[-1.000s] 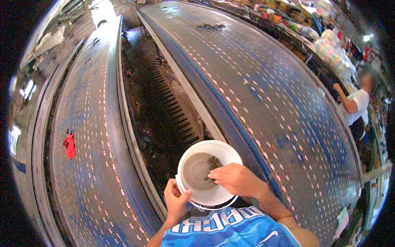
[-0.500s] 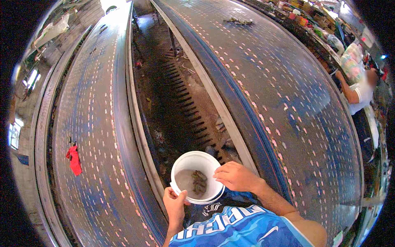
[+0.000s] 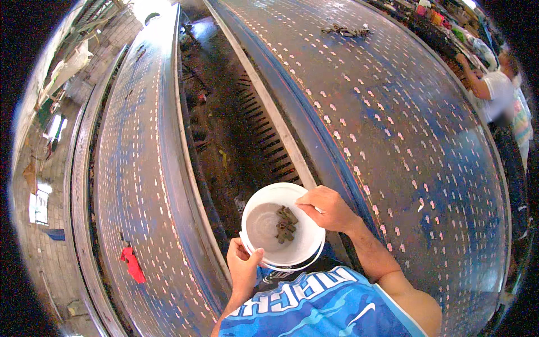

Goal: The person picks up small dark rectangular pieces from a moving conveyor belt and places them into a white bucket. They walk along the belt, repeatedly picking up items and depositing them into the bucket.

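Note:
A white plastic bucket (image 3: 264,197) is held in front of my body, tipped so its inside shows. Several small dark brown-green pieces (image 3: 285,224), too small to name, lie piled on its bottom. My left hand (image 3: 243,267) is closed on the lower left rim, the thumb against the outer edge. At the right rim my right hand (image 3: 328,209) is closed, its fingertips reaching just over the edge. A thin wire handle (image 3: 309,261) hangs along the bucket's near side.
Long tables printed with rows of pale marks run along the left (image 3: 135,185) and right (image 3: 404,140), a dark gap (image 3: 224,151) between them. A red cloth (image 3: 132,265) lies on the left one, a dark clump (image 3: 345,31) on the right one. Another person (image 3: 497,90) stands at far right.
The bucket and both my hands have moved a little up and to the right in view. The pieces inside have spread slightly. The view has shifted, and the other person's arm has moved.

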`<state>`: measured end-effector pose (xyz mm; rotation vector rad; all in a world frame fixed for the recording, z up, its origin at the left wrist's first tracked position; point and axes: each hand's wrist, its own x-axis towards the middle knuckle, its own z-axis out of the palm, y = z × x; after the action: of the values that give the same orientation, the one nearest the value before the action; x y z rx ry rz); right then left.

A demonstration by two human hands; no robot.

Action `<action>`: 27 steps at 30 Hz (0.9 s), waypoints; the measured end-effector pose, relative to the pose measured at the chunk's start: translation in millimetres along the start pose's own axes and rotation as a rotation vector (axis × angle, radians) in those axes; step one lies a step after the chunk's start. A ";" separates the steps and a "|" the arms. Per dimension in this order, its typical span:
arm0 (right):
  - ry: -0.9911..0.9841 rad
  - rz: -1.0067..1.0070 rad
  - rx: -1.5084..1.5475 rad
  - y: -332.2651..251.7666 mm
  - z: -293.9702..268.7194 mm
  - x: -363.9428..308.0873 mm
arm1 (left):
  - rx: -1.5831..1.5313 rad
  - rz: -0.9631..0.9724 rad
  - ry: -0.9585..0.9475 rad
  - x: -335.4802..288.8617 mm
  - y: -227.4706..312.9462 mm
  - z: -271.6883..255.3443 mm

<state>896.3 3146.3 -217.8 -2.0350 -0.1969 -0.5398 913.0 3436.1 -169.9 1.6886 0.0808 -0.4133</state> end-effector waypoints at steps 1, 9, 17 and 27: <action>0.037 0.058 0.038 5.7 -3.3 9.2 | 0.004 0.000 0.007 16.1 10.2 4.8; 0.401 0.584 0.499 84.1 24.2 42.7 | -0.273 -0.016 0.011 187.8 36.6 -16.2; 0.648 0.712 0.567 153.3 60.2 183.0 | -0.558 0.043 -0.132 386.7 99.6 -9.6; 0.457 0.701 0.425 216.7 107.7 404.0 | -0.662 -0.160 -0.211 608.3 125.4 -51.9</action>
<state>1363.4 3096.2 -250.7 -1.3914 0.6085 -0.4454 1527.2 3355.2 -237.9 0.9838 0.1772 -0.6059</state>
